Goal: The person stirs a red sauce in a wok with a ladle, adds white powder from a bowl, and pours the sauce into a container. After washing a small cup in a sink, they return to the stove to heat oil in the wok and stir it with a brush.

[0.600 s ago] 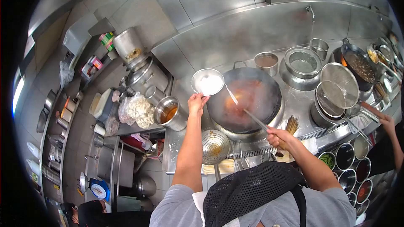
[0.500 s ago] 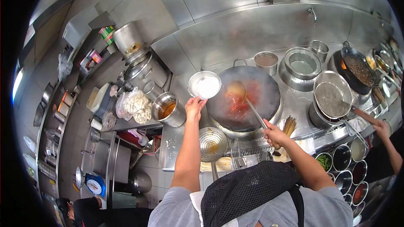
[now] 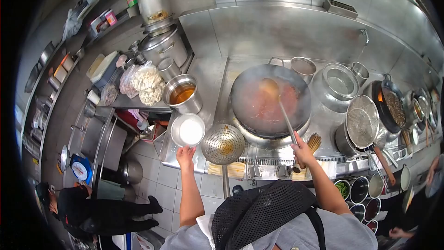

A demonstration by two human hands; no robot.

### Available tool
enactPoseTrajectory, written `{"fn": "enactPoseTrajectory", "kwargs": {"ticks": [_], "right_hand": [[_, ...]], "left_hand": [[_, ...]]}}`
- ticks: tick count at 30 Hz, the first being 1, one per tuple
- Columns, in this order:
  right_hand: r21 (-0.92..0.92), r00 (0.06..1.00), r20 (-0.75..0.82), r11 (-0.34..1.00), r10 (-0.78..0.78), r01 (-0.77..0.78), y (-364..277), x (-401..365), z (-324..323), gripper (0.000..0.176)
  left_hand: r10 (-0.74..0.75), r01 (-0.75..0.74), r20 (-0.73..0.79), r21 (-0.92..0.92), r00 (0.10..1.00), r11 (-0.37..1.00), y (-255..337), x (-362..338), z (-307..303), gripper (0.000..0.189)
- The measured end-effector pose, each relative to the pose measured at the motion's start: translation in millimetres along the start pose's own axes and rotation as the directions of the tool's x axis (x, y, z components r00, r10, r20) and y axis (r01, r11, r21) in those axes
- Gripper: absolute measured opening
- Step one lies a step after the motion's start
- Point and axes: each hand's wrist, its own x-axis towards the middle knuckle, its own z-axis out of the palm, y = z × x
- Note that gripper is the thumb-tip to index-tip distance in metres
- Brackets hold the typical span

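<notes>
My left hand (image 3: 186, 158) is closed on the near rim of a small metal bowl (image 3: 174, 132) with white contents. The bowl is just left of a perforated strainer ladle (image 3: 217, 152), over the counter's front left corner. My right hand (image 3: 303, 151) is wrapped around the long handle of a ladle (image 3: 287, 121). The ladle's head rests in a large black wok (image 3: 241, 81), where red food (image 3: 268, 111) steams. Steam blurs the food, so its kind cannot be made out.
A metal pot of amber liquid (image 3: 199, 104) stands left of the wok. A bamboo brush (image 3: 314, 142) lies by my right hand. Several pots and a second wok (image 3: 389, 95) line the right side. One co-worker (image 3: 106, 215) is at lower left; another person's hand (image 3: 434, 169) shows at right.
My left hand has drawn the bowl away from the wok, down and to the left. My right hand still holds the ladle in the wok, and the steam looks thicker.
</notes>
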Motion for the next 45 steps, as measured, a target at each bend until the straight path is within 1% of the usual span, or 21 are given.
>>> {"fn": "enactPoseTrajectory", "kwargs": {"ticks": [2, 7, 9, 13, 15, 20, 22, 26, 27, 29, 31, 32, 33, 35, 37, 39, 40, 41, 42, 43, 45], "right_hand": [[-0.329, 0.973, -0.091, 0.928, -0.214, 0.173, 23, -2, 14, 0.068], [0.522, 0.949, 0.124, 0.794, 0.291, -0.312, -36, -51, 22, 0.061], [0.779, 0.773, 0.620, 0.010, 0.133, -0.626, -10, -17, -12, 0.051], [0.247, 0.971, 0.097, 0.940, 0.219, -0.236, -27, -17, 5, 0.061], [-0.554, 0.940, -0.121, 0.807, -0.319, 0.203, 16, -15, 16, 0.070], [0.301, 0.978, 0.049, 0.930, 0.204, -0.209, -47, -66, 30, 0.069], [0.749, 0.833, 0.513, 0.365, 0.208, -0.553, -45, -43, 3, 0.063], [0.652, 0.873, 0.450, 0.597, 0.189, -0.466, -33, -2, -7, 0.062], [0.274, 0.983, 0.132, 0.948, 0.128, -0.160, -26, -1, 7, 0.063], [-0.275, 0.988, -0.100, 0.958, -0.119, 0.087, -9, -12, 20, 0.064], [-0.237, 0.990, -0.115, 0.970, -0.082, 0.052, 14, -31, 26, 0.070], [-0.223, 0.991, -0.121, 0.974, -0.065, 0.037, 15, -34, 24, 0.074], [-0.230, 0.991, -0.114, 0.973, -0.066, 0.038, -2, -41, 24, 0.074], [0.645, 0.920, 0.276, 0.656, 0.280, -0.393, -48, -63, 26, 0.061], [0.753, 0.757, 0.633, 0.100, 0.160, -0.651, -29, -27, -8, 0.047], [0.717, 0.799, 0.573, 0.360, 0.184, -0.597, -33, -11, -17, 0.050], [0.612, 0.889, 0.379, 0.650, 0.259, -0.450, -38, -12, -9, 0.060], [0.600, 0.882, 0.386, 0.654, 0.270, -0.462, -27, -14, -2, 0.060], [0.056, 0.996, 0.043, 0.996, 0.072, -0.075, -7, -16, 8, 0.065], [-0.603, 0.942, -0.088, 0.770, -0.324, 0.208, 8, -20, 16, 0.070], [-0.566, 0.943, -0.076, 0.793, -0.323, 0.226, 13, -43, 22, 0.073]], "left_hand": [[-0.025, 0.030, -0.148, 0.031, 0.989, 0.999, -12, -10, -41, 0.011], [-0.066, 0.068, -0.270, -0.001, 0.961, 0.998, -35, -29, -103, 0.009], [-0.086, 0.079, -0.285, -0.035, 0.955, 0.996, -46, -24, -117, 0.010], [-0.112, 0.070, -0.286, -0.154, 0.952, 0.986, -66, -21, -137, 0.017], [-0.111, 0.069, -0.280, -0.155, 0.954, 0.985, -65, -19, -133, 0.021], [-0.294, 0.284, -0.187, -0.078, 0.937, 0.956, -50, -39, -145, 0.066], [-0.295, 0.318, -0.281, 0.035, 0.913, 0.948, -59, -48, -165, 0.078], [-0.354, 0.459, -0.409, 0.192, 0.841, 0.868, -104, -85, -222, 0.054], [-0.387, 0.508, -0.393, 0.278, 0.834, 0.815, -121, -100, -247, 0.046], [-0.209, -0.087, 0.218, 0.861, 0.953, 0.501, -146, -137, -299, 0.030], [-0.711, 0.828, -0.450, 0.433, 0.541, 0.356, -162, -170, -294, 0.026], [-0.630, 0.247, -0.062, 0.946, 0.774, 0.211, -150, -188, -288, 0.025], [-0.648, -0.505, 0.379, 0.863, 0.661, -0.009, -145, -201, -292, 0.025], [-0.657, -0.530, 0.382, 0.847, 0.650, -0.033, -148, -222, -292, 0.027], [-0.637, -0.527, 0.404, 0.850, 0.656, -0.004, -152, -228, -295, 0.028], [-0.551, -0.628, 0.554, 0.775, 0.624, 0.069, -153, -227, -296, 0.030], [-0.649, 0.207, 0.102, 0.900, 0.754, 0.383, -156, -226, -292, 0.028], [-0.843, 0.865, -0.242, 0.286, 0.481, 0.412, -158, -209, -285, 0.028], [-0.726, 0.646, -0.107, 0.555, 0.680, 0.523, -170, -200, -305, 0.026], [-0.557, 0.343, 0.035, 0.755, 0.830, 0.559, -155, -194, -302, 0.025], [-0.604, 0.680, -0.318, 0.269, 0.731, 0.682, -147, -172, -269, 0.024]]}}
